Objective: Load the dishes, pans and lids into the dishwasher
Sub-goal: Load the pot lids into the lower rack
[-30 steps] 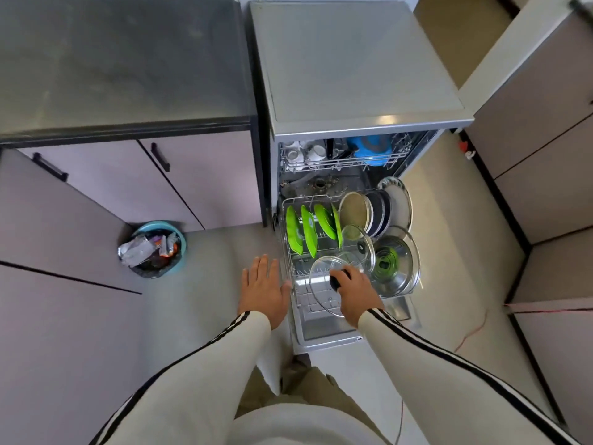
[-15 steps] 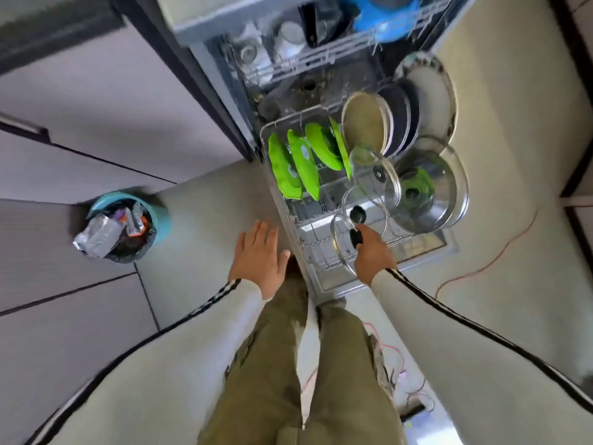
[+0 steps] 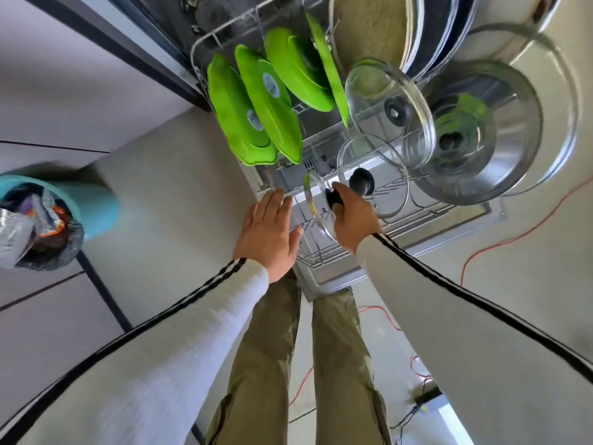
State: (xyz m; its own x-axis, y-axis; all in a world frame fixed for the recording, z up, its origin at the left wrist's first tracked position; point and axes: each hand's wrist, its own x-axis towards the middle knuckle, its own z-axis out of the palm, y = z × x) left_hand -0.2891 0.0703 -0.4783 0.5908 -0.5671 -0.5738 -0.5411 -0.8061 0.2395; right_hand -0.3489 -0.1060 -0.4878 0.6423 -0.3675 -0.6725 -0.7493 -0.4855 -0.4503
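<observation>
The dishwasher's lower rack (image 3: 316, 256) is pulled out over the open door. My right hand (image 3: 351, 215) grips the black knob of a small glass lid (image 3: 316, 208), which stands nearly on edge in the rack's near end. My left hand (image 3: 271, 231) is flat with straight fingers at the rack's left rim. Further in the rack stand several green plates (image 3: 256, 107), two more glass lids (image 3: 390, 112), a steel lid (image 3: 478, 130) and pans (image 3: 414, 30).
A teal waste bin (image 3: 64, 203) full of wrappers stands on the floor at the left. Grey cabinet fronts (image 3: 57, 97) run along the left. Red cables (image 3: 513, 239) lie on the floor to the right. My legs (image 3: 301, 364) are right below the door.
My head has tipped down and closer to the rack. The right hand has turned the small lid from flat-facing to nearly on edge. The left hand has moved to the rack's rim.
</observation>
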